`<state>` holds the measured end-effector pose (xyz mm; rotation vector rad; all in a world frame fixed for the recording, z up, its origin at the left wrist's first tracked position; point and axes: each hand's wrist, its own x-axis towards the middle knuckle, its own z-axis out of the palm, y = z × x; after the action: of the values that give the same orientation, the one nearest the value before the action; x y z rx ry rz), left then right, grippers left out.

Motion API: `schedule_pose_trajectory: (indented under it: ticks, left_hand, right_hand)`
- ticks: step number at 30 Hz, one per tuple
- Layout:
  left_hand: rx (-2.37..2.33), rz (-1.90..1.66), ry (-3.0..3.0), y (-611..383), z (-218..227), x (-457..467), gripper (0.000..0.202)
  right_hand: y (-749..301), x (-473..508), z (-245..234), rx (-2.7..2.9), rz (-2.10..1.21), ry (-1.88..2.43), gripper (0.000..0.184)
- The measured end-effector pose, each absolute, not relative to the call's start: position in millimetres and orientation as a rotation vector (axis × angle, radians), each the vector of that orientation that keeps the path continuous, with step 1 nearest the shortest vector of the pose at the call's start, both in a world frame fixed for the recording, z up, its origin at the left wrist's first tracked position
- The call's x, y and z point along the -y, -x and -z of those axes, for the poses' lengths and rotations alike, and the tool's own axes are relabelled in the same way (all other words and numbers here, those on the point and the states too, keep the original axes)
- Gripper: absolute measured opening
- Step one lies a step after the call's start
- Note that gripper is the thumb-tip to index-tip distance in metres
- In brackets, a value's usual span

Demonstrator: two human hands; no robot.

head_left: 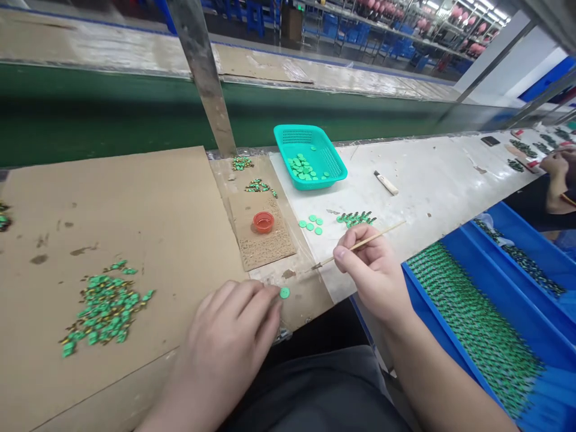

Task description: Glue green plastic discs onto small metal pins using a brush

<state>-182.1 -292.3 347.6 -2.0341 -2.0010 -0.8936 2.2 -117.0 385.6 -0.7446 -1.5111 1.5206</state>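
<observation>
My left hand (231,327) is closed in a pinch at the table's near edge, with a small round green disc (284,293) at its fingertips. In my right hand (378,276) is a thin wooden brush (371,238), its dark tip slanting down to the left, apart from the disc. Beyond the hands, a small red cup (263,222) rests on a speckled cardboard piece (270,252). Several loose green discs (310,227) lie flat on the white sheet, beside a cluster of discs with dark pieces on them (357,218).
A turquoise basket (335,171) contains more green discs. Small green-and-dark parts form a pile (105,309) at left and smaller heaps (258,186) behind the cup. A white-handled tool (386,183) lies farther right. Blue bins (450,318) stand at right, near another person's hands (558,162).
</observation>
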Motion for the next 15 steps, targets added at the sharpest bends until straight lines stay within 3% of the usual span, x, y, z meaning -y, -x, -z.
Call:
schedule_pose_trajectory:
  ticks: [2, 6, 10, 15]
  left_hand:
    - [1.909, 0.864, 2.077, 177.8, -347.8, 296.9, 0.019]
    - [1.87, 0.791, 2.068, 176.6, -345.1, 304.3, 0.027]
    - [1.904, 0.816, 1.996, 182.1, -338.1, 307.4, 0.026]
    - [1.893, 0.922, 1.981, 183.5, -325.4, 312.5, 0.03]
  right_hand:
    - [5.3, 113.3, -384.7, 1.499, -1.591, 0.732, 0.01]
    - [28.3, 103.6, -388.1, 1.565, -1.64, 0.678, 0.024]
    - [60.9, 95.1, -397.3, 1.634, -1.576, 0.632, 0.009]
    - [94.0, 90.8, -394.2, 1.776, -1.372, 0.548, 0.015]
